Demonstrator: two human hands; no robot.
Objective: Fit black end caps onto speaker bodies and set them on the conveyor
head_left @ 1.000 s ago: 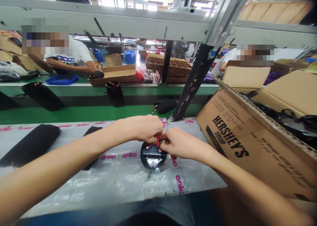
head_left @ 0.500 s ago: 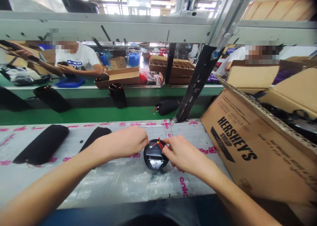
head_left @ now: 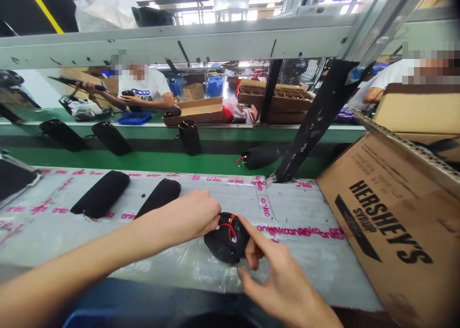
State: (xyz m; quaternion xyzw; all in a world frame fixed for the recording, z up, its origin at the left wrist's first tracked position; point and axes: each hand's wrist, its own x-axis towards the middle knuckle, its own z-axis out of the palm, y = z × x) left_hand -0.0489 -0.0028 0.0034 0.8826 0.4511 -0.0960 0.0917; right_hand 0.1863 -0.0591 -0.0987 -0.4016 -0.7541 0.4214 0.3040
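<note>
A black cylinder point(head_left: 227, 249) with a dark, fabric-like side stands on the wrapped bench, its end facing up at me. Thin red wires point(head_left: 230, 229) with small white connectors lie across that end. My left hand point(head_left: 203, 213) is closed at the upper left rim, its fingertips pinching the edge; their exact grip is partly hidden. On the other side, my right hand point(head_left: 273, 265) has thumb and index finger spread, with the index fingertip at the upper right rim and other fingers bent beside the wall. Two more black cylinders point(head_left: 102, 193) lie on the bench to the left.
A large open cardboard box point(head_left: 388, 222) stands at the right. Beyond the bench, a green conveyor point(head_left: 215, 162) carries several black cylinders. A slanted black post point(head_left: 312, 122) rises at the bench's back edge. A person point(head_left: 143, 88) works across the line; another is at far right.
The view has swung left. The cylinder's end, shiny inside before, now looks dark and matte, with the wires lying across it. My right hand has moved down its side and its fingers have spread.
</note>
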